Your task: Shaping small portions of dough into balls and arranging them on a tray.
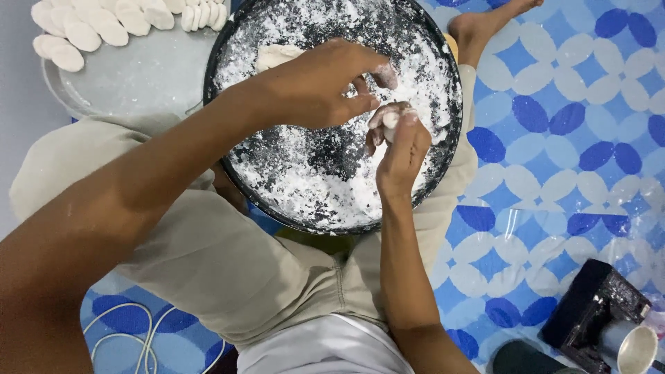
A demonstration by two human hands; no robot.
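the right hand (402, 149) has its grip closed on a small dough piece (392, 119), held over the floured black pan (443, 149); the left hand (315, 86) pinches it too, fingers narrow.

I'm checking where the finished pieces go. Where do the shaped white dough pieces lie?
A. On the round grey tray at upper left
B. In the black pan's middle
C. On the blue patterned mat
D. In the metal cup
A: rows of shaped dough pieces lie on the grey tray, beside the floured black pan where both hands work.
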